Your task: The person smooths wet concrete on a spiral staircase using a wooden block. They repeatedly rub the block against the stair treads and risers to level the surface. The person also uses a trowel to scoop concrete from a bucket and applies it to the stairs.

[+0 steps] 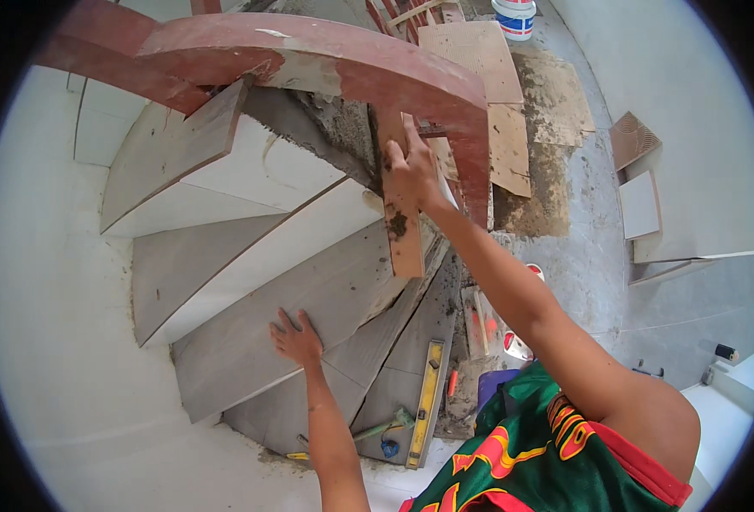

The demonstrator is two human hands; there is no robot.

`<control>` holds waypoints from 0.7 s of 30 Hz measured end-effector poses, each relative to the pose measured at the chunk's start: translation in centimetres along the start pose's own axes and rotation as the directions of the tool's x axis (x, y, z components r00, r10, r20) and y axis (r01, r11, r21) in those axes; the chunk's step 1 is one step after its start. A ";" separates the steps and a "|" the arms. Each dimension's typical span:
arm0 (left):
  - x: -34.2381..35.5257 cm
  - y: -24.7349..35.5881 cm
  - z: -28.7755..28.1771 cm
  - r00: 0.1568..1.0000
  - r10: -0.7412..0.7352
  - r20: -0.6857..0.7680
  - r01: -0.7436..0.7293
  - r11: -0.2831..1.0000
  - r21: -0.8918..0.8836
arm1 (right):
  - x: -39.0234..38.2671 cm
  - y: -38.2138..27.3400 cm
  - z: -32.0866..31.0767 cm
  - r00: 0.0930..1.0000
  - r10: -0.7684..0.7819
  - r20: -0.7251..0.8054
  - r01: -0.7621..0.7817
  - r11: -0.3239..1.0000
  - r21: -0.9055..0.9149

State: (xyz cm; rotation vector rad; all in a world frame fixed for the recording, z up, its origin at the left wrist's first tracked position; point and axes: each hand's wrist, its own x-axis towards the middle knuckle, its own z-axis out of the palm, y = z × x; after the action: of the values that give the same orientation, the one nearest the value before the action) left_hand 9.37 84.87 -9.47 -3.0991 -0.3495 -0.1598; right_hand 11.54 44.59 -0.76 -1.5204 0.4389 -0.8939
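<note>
R hand [411, 171] grips narrow wood-look tile strip [401, 224], mortar-smeared, centre frame | L hand [296, 340] fingers spread flat on smooth grey stair tread [249, 341] | yellow level [426, 401] lower centre, base partly hidden

Bright, even daylight fills the scene, strongest on the white wall [44, 282] at left, which is nearly washed out. Shadows are soft, darkest under the red rail [326, 60]. Focus is sharp at centre; straight edges bend toward the black fisheye rim.
</note>
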 end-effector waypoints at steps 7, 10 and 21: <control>-0.2 -0.7 0.3 1.000 -0.015 -0.007 0.015 1.000 -0.007 | -2.3 -2.0 2.1 0.991 -0.133 -0.009 0.134 0.987 0.093; -0.6 -0.4 0.3 1.000 0.004 0.002 -0.004 1.000 -0.028 | -0.6 -1.7 1.7 0.993 -0.078 -0.093 0.081 0.997 0.021; -0.4 -0.9 0.1 0.999 0.026 -0.026 -0.027 0.999 -0.044 | 3.0 -3.5 2.8 0.839 -0.543 -0.031 0.525 0.823 -0.216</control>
State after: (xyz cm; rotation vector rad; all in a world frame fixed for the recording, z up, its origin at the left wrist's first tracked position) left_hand 8.83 85.68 -9.58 -3.1411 -0.3080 -0.2086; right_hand 14.76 44.85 3.61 -1.8348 0.1613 -1.3971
